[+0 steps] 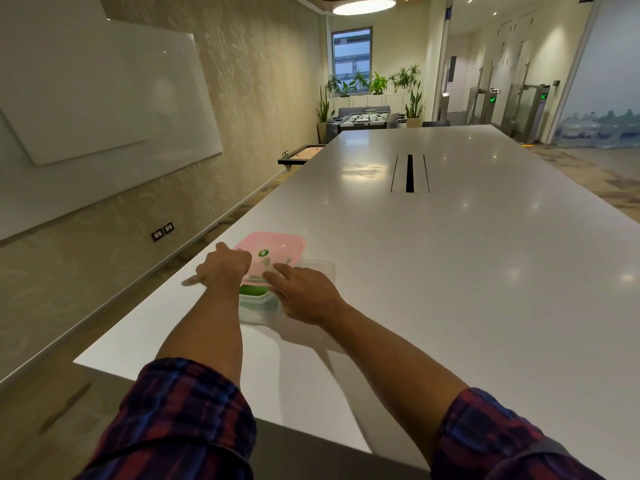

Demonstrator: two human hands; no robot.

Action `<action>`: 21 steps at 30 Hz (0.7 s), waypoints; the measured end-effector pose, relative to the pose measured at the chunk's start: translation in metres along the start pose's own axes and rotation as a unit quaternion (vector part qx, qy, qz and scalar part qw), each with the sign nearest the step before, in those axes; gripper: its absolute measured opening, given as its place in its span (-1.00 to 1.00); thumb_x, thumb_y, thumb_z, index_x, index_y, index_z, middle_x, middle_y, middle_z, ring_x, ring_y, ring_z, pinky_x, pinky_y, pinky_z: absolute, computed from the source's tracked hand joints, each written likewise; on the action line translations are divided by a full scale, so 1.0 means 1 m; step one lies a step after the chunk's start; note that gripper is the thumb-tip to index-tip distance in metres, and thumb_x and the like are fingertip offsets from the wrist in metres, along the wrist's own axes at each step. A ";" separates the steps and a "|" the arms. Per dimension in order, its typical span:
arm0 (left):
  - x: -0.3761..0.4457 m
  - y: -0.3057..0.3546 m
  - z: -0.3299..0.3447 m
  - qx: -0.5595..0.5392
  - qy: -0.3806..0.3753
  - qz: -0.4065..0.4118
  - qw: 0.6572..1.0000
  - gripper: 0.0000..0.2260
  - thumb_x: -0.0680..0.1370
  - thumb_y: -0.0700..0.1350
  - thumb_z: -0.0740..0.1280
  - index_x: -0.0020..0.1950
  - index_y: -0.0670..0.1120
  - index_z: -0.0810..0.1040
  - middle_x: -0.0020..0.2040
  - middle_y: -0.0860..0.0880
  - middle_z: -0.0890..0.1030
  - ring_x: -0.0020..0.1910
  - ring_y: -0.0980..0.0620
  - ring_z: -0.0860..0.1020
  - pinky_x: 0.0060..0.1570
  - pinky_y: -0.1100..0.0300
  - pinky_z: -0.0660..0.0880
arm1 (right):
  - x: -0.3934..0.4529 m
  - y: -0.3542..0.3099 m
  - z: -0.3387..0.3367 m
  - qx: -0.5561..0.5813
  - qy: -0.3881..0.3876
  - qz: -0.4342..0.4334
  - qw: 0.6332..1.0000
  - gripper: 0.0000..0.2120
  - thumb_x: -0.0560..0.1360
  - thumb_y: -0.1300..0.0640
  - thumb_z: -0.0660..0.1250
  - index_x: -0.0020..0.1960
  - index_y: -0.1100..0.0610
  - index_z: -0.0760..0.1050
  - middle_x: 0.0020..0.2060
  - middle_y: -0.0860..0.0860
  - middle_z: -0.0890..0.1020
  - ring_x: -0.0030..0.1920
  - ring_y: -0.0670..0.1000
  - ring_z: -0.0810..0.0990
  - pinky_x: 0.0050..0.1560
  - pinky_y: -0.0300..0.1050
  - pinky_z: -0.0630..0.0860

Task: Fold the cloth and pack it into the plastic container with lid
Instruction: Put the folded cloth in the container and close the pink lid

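Observation:
A clear plastic container [258,311] stands on the white table [450,271] near its left edge. A green cloth [252,291] lies folded inside it. A pink lid [277,249] with a green sticker rests tilted over the container, shifted toward the far side. My left hand [225,268] grips the lid's left edge. My right hand [304,294] lies on the lid's near right part, fingers spread and pressing on it. The container's near wall shows between my wrists.
A second clear plastic piece [320,266] lies just right of the container. A cable slot [410,173] sits in the table's middle. A whiteboard [104,95] hangs on the left wall. Plants and a foosball table stand at the far end.

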State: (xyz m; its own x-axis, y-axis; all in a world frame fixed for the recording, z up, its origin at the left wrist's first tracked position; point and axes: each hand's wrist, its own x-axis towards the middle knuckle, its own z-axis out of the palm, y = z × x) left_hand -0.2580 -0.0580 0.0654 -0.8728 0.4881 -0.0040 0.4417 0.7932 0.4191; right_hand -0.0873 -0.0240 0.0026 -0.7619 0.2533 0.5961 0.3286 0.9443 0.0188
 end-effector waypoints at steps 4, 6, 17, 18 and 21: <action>0.006 -0.005 -0.001 -0.045 -0.016 0.033 0.998 -0.50 0.52 -0.02 0.19 0.43 -0.19 0.33 0.38 -0.27 0.46 0.34 -0.32 0.45 0.22 -0.16 0.43 | 0.005 -0.004 0.000 -0.004 0.009 -0.046 0.999 -0.64 0.55 0.14 0.43 0.32 0.17 0.53 0.23 0.25 0.64 -0.05 0.27 0.72 -0.14 0.12 0.68; 0.004 -0.008 -0.002 -0.067 -0.002 0.034 0.997 -0.53 0.51 -0.06 0.21 0.38 -0.21 0.37 0.32 -0.26 0.51 0.28 -0.31 0.51 0.04 -0.05 0.45 | 0.004 -0.004 0.000 0.002 0.006 -0.079 0.997 -0.63 0.53 0.16 0.45 0.32 0.17 0.55 0.19 0.25 0.66 -0.06 0.27 0.71 -0.16 0.09 0.66; 0.001 -0.023 0.012 -0.143 0.049 -0.044 0.987 -0.66 0.53 -0.11 0.23 0.23 -0.25 0.53 0.21 -0.27 0.58 0.21 -0.30 0.53 0.14 -0.03 0.45 | 0.004 0.003 0.006 0.025 0.015 -0.089 0.996 -0.60 0.51 0.15 0.48 0.34 0.08 0.58 0.25 0.11 0.67 0.15 0.25 0.63 0.11 0.14 0.57; 0.003 -0.024 0.012 -0.159 0.053 -0.054 0.984 -0.65 0.54 -0.10 0.23 0.23 -0.27 0.54 0.23 -0.27 0.58 0.24 -0.30 0.51 0.17 -0.03 0.44 | 0.004 0.004 0.005 0.039 0.009 -0.085 0.996 -0.59 0.51 0.17 0.49 0.35 0.08 0.58 0.26 0.11 0.66 0.16 0.24 0.64 0.13 0.14 0.59; 0.006 -0.028 0.012 -0.192 0.064 -0.085 0.976 -0.62 0.55 -0.07 0.25 0.27 -0.28 0.52 0.26 -0.28 0.56 0.28 -0.30 0.48 0.22 -0.05 0.42 | 0.003 0.007 0.004 0.086 -0.019 -0.052 0.995 -0.56 0.54 0.21 0.45 0.40 0.06 0.54 0.34 0.09 0.61 0.31 0.21 0.58 0.22 0.17 0.58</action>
State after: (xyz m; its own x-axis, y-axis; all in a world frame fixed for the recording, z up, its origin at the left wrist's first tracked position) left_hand -0.2729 -0.0728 0.0428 -0.9562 0.2927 0.0002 0.1996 0.6517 0.7317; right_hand -0.0898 -0.0160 0.0018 -0.8084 0.1564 0.5674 0.1486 0.9871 -0.0603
